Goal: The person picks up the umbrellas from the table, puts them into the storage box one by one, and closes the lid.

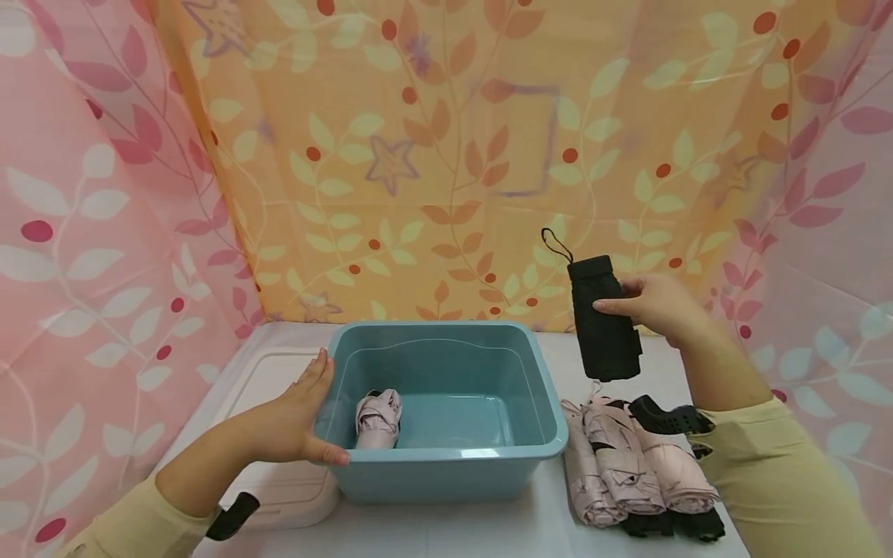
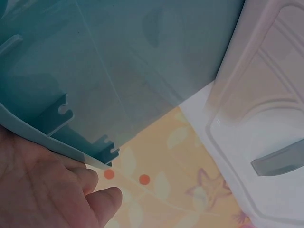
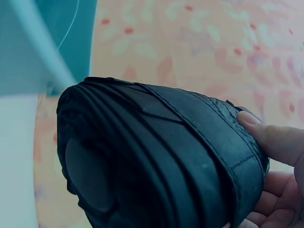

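Note:
My right hand [image 1: 659,306] pinches a folded black umbrella [image 1: 605,333] between thumb and fingers, in the air right of the blue plastic bin [image 1: 446,477]. A thin cord loop hangs from the umbrella's upper end. The right wrist view shows its rolled fabric and round end [image 3: 88,173] up close, with the thumb [image 3: 273,140] along its side. My left hand [image 1: 293,418] rests on the bin's left rim, fingers extended along it and thumb at the front corner. Inside the bin, at the left, one pale pink folded umbrella [image 1: 379,418] stands leaning.
Several pale pink folded umbrellas [image 1: 621,469] lie side by side at the right, on top of black ones [image 1: 698,525]. A white lid [image 1: 279,496] lies left of the bin on the white table [image 1: 432,535]. Patterned fabric [image 1: 446,178] hangs behind and at both sides.

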{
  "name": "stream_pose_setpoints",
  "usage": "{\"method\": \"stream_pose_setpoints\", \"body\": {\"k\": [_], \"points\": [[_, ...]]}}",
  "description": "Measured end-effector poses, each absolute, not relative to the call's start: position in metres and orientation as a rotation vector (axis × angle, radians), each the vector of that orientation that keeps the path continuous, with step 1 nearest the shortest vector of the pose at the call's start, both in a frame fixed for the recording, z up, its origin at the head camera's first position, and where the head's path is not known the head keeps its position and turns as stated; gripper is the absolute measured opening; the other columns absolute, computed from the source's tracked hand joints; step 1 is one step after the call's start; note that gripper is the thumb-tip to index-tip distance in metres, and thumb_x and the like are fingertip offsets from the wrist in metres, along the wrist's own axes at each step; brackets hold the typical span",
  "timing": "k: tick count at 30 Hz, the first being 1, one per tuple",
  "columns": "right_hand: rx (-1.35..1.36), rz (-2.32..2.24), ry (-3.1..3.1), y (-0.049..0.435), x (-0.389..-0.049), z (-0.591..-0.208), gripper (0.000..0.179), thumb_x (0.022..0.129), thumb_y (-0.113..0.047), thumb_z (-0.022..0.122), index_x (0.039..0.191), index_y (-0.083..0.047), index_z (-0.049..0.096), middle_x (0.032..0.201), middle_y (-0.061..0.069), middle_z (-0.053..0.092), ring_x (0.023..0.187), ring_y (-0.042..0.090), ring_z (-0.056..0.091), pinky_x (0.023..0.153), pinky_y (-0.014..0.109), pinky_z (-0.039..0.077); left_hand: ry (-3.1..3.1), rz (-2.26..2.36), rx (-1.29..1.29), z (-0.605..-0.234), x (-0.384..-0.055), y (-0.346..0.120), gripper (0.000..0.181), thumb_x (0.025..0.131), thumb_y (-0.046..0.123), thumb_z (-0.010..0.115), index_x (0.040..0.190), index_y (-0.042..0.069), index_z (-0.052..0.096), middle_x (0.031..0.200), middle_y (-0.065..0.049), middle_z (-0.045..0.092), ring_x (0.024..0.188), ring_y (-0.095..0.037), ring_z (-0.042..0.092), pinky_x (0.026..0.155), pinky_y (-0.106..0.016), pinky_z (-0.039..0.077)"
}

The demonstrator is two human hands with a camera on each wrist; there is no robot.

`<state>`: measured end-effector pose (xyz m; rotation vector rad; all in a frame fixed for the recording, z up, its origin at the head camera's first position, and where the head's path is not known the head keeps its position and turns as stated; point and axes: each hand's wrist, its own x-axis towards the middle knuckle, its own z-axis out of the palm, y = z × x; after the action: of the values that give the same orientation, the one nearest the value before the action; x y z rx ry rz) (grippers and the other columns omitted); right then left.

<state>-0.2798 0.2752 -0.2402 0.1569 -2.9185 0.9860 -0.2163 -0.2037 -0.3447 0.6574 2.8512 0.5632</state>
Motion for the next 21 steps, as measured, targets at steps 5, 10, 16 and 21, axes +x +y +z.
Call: {"method": "stream_pose_setpoints", "body": {"k": [5,10,16,21], "points": [[0.184,1.061,-2.915,0.244,-0.288,-0.235,0.06,0.079,-0.047,0.067,0.113,0.002,0.058,0.105,0.019,0.062,0.092,0.03,0.058,0.083,0.044,0.048,2.854,0.557,0.657,-0.344,-0.216,-0.204,0.134,0.057,0.069,0.069,0.143,-0.006,-0.002,0.15,-0.022,-0.012,0.137,-0.04,-0.006,0.103,-0.061,0.012],[0.279,1.136,-2.88,0.212,-0.298,-0.237,0.042,0.08,-0.035,0.07,0.102,0.0,0.063,0.092,0.014,0.066,0.081,0.025,0.061,0.077,0.039,0.051,2.847,0.556,0.646,-0.344,-0.216,-0.202,0.134,0.057,0.069,0.069,0.144,-0.005,-0.002,0.15,-0.021,-0.012,0.137,-0.038,-0.006,0.104,-0.061,0.011],[0.367,1.227,-2.896,0.173,-0.309,-0.243,0.033,0.08,-0.03,0.07,0.096,-0.002,0.064,0.09,0.012,0.065,0.08,0.023,0.061,0.073,0.037,0.052,2.849,0.56,0.63,-0.344,-0.216,-0.201,0.134,0.056,0.069,0.069,0.144,-0.005,-0.001,0.15,-0.021,-0.01,0.137,-0.039,-0.005,0.103,-0.061,0.013],[0.379,1.394,-2.932,0.142,-0.316,-0.253,0.034,0.082,-0.025,0.07,0.104,-0.001,0.064,0.098,0.014,0.064,0.083,0.024,0.063,0.073,0.037,0.053,2.856,0.555,0.64,-0.344,-0.217,-0.203,0.134,0.056,0.07,0.068,0.144,-0.005,-0.001,0.15,-0.021,-0.011,0.137,-0.039,-0.006,0.103,-0.061,0.013]]}}
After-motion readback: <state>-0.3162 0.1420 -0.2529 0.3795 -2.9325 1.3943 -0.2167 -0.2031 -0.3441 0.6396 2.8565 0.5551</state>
